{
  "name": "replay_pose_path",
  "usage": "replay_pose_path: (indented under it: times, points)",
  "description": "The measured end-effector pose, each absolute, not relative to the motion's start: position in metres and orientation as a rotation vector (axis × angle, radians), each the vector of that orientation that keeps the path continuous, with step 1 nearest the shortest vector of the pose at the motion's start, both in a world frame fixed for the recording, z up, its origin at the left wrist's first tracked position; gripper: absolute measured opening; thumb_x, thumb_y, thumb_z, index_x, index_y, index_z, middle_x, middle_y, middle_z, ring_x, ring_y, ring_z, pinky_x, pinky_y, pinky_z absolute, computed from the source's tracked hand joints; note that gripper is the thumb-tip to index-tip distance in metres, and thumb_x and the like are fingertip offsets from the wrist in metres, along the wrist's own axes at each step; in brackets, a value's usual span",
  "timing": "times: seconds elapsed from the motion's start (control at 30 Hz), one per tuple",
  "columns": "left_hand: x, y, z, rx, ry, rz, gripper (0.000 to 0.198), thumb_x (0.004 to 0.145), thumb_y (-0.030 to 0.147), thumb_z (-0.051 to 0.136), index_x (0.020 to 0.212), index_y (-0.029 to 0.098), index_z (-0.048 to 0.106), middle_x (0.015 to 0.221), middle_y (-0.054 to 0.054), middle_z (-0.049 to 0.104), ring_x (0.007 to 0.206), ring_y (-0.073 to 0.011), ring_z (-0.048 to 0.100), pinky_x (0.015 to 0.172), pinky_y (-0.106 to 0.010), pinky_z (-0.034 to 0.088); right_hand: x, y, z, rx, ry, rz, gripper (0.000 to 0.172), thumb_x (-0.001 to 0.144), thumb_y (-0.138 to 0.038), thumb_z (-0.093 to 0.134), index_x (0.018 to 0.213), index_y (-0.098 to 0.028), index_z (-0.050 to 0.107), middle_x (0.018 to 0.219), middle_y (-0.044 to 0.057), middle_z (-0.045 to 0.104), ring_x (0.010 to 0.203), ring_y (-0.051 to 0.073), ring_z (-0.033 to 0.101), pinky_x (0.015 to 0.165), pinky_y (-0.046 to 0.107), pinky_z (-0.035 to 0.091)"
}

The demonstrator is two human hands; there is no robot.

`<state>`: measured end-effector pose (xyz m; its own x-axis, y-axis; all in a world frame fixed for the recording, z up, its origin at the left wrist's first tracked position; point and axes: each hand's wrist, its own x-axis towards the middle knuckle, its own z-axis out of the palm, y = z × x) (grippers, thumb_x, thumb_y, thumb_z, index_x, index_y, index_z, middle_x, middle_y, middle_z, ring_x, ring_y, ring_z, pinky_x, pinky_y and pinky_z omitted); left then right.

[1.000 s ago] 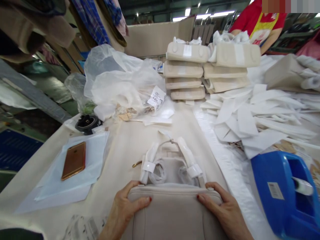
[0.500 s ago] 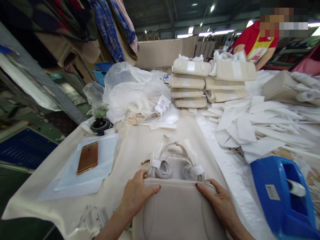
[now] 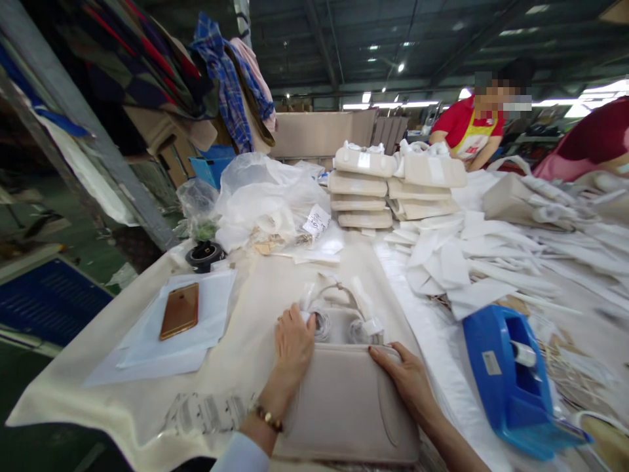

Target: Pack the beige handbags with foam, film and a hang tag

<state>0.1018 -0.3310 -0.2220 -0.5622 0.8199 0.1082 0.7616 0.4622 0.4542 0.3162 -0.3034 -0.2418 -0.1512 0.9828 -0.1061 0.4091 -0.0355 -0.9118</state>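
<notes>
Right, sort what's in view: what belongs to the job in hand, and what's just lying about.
Likely part of the job:
beige bag, touched by the left hand and right hand
stacked beige bags
white strips
blue holder with its white roll

Probably just lying about:
phone
papers under it
hanging clothes

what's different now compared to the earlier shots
The left hand has left the bag's top left corner and moved forward to the left end of its wrapped handle. The view has tilted up.

The right hand stays on the top right corner; the phone and stacked bags stay put.
</notes>
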Motion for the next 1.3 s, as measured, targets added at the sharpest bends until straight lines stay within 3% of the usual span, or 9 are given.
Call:
replay_pose_path:
  times: [0.1,0.23,0.4,0.6,0.73,0.83,0.93,1.07,1.3]
  points:
    - [0.127,-0.344,-0.227,1.996,2.448,0.863,0.037,0.094,0.025,0.035,0.126,0.01,0.044,0.126,-0.022,0.05,0.118,-0.0328,0.046,0.096,-0.049,0.035,0.317,-0.304,-0.246,-1.461,-1.598,1.177,0.044,0.067,-0.062,0.06,0.068,-0.019,0.06,0.06,-0.002,0.057,0.063,0.019,0.054,0.057,0.026,0.04]
    - [0.157,-0.355,-0.248,2.676,2.054,0.716,0.03,0.093,0.018,0.032,0.113,0.01,0.052,0.096,-0.015,0.062,0.091,-0.0272,0.058,0.082,-0.045,0.045,0.32,-0.301,-0.246,-1.447,-1.676,1.157,0.043,0.07,-0.062,0.058,0.068,-0.019,0.06,0.062,-0.001,0.059,0.066,0.02,0.056,0.061,0.028,0.042]
    - [0.163,-0.354,-0.252,2.641,2.058,0.488,0.024,0.091,0.018,0.036,0.102,0.009,0.055,0.086,-0.011,0.059,0.08,-0.026,0.057,0.075,-0.043,0.047,0.312,-0.276,-0.223,-1.572,-1.79,1.069,0.039,0.06,-0.052,0.068,0.079,-0.019,0.06,0.074,0.004,0.064,0.074,0.023,0.058,0.067,0.031,0.04]
    - [0.162,-0.353,-0.251,2.66,2.098,0.519,0.026,0.089,0.018,0.038,0.108,0.007,0.052,0.091,-0.011,0.058,0.082,-0.0258,0.054,0.078,-0.043,0.045,0.29,-0.244,-0.217,-1.414,-1.769,1.458,0.023,0.054,-0.039,0.067,0.058,-0.018,0.058,0.059,0.003,0.06,0.063,0.02,0.056,0.058,0.029,0.041]
    - [0.162,-0.35,-0.255,2.619,2.081,0.493,0.019,0.089,0.018,0.04,0.099,0.011,0.054,0.085,-0.009,0.057,0.078,-0.0248,0.053,0.072,-0.041,0.044,0.288,-0.239,-0.23,-1.312,-1.709,1.618,0.039,0.069,-0.051,0.046,0.071,-0.015,0.061,0.067,0.008,0.065,0.067,0.022,0.061,0.062,0.032,0.047]
    - [0.162,-0.348,-0.256,2.591,2.066,0.479,0.014,0.089,0.019,0.041,0.093,0.014,0.053,0.082,-0.006,0.055,0.076,-0.0238,0.051,0.07,-0.039,0.043,0.289,-0.237,-0.228,-1.328,-1.736,1.553,0.043,0.068,-0.055,0.052,0.075,-0.014,0.062,0.069,0.007,0.064,0.069,0.022,0.06,0.065,0.034,0.047]
    - [0.162,-0.346,-0.256,2.557,2.101,0.487,0.01,0.089,0.019,0.042,0.09,0.016,0.051,0.081,-0.005,0.055,0.076,-0.0233,0.051,0.071,-0.039,0.043,0.294,-0.246,-0.219,-1.417,-1.78,1.255,0.039,0.066,-0.05,0.063,0.082,-0.015,0.061,0.075,0.007,0.063,0.078,0.025,0.058,0.075,0.039,0.046]
    - [0.162,-0.344,-0.261,2.557,2.102,0.538,0.009,0.087,0.016,0.041,0.086,0.018,0.05,0.078,-0.003,0.055,0.072,-0.0223,0.05,0.07,-0.038,0.044,0.304,-0.284,-0.235,-1.011,-2.035,0.372,0.026,0.087,-0.027,0.048,0.11,-0.017,0.054,0.099,0.01,0.062,0.096,0.022,0.057,0.086,0.037,0.046]
    - [0.161,-0.35,-0.273,2.594,2.09,0.616,0.025,0.081,0.005,0.035,0.097,0.014,0.052,0.084,-0.007,0.058,0.075,-0.0222,0.054,0.073,-0.039,0.047,0.296,-0.322,-0.311,-0.866,-2.233,-0.308,0.048,0.083,-0.003,0.031,0.128,-0.011,0.045,0.115,0.015,0.058,0.106,0.026,0.051,0.085,0.04,0.046]
